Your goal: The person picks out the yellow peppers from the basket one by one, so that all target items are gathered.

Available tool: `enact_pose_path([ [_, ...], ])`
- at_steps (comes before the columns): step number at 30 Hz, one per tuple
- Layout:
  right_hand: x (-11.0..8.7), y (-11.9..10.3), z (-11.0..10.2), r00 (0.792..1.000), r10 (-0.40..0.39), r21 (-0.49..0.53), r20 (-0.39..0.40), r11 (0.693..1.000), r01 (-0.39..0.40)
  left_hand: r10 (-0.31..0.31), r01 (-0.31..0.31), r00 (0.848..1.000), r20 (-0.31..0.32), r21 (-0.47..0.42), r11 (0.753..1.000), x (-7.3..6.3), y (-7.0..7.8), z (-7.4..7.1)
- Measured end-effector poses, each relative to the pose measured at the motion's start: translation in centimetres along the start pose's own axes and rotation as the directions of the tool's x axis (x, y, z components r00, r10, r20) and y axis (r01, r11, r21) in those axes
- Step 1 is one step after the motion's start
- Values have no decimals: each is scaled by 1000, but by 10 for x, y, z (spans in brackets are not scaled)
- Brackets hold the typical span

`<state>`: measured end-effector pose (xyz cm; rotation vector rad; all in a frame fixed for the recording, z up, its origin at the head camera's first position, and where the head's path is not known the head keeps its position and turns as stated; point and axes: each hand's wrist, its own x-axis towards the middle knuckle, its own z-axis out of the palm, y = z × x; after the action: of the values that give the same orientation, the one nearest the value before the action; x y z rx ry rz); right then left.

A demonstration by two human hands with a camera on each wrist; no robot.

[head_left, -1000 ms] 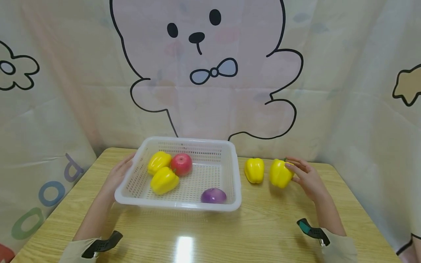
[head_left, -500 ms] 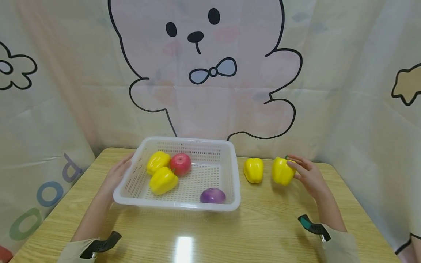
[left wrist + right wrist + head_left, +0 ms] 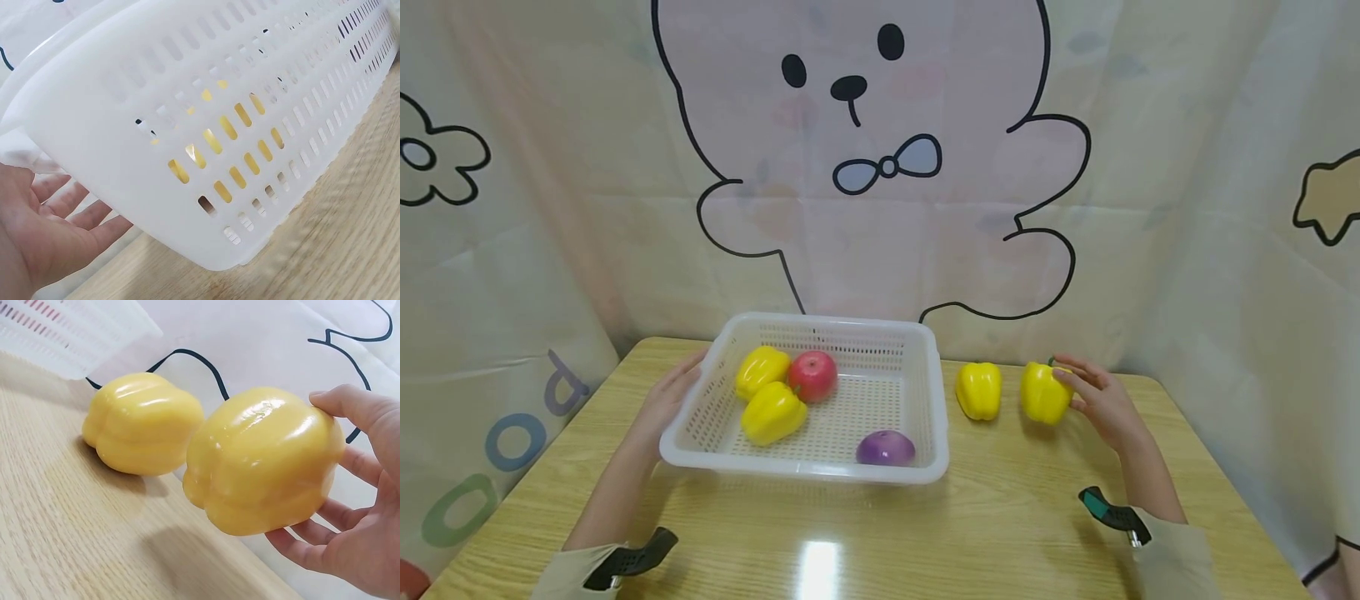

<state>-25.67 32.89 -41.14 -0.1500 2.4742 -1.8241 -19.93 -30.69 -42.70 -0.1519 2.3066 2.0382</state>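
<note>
My right hand [image 3: 1101, 402] holds a yellow bell pepper [image 3: 1043, 395], thumb on one side and fingers on the other. In the right wrist view this bell pepper [image 3: 262, 462] is raised off the table, its shadow on the wood below. A second yellow bell pepper [image 3: 978, 391] lies on the table, between the held one and the white basket [image 3: 805, 471]. At the basket's left end, my left hand [image 3: 667, 402] rests against the outer wall. In the left wrist view its loosely extended fingers [image 3: 94, 212] reach along the basket's end, their tips partly hidden.
Inside the basket are two yellow bell peppers [image 3: 773, 412], a red apple-like fruit [image 3: 813, 376] and a purple onion-like piece [image 3: 886, 448]. The wooden table [image 3: 985, 525] ends at a printed curtain [image 3: 865, 258] close behind the basket.
My right hand has raised the yellow bell pepper slightly and shifted it a little to the right, away from the other one. My left hand and the basket stay in place.
</note>
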Motion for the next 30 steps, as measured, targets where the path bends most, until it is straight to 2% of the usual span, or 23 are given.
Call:
enact_pose_path([
  [8,3,9,-1,1000,0,-12,14,1000,0,20,-20,1000,-6,31,999,1,-1,0],
  [18,8,20,-2,1000,9,35,28,999,-10,36,-37,999,6,24,999,-1,0,0],
  [30,12,32,-2,1000,11,23,28,1000,-12,18,-17,1000,-16,40,999,1,-1,0],
])
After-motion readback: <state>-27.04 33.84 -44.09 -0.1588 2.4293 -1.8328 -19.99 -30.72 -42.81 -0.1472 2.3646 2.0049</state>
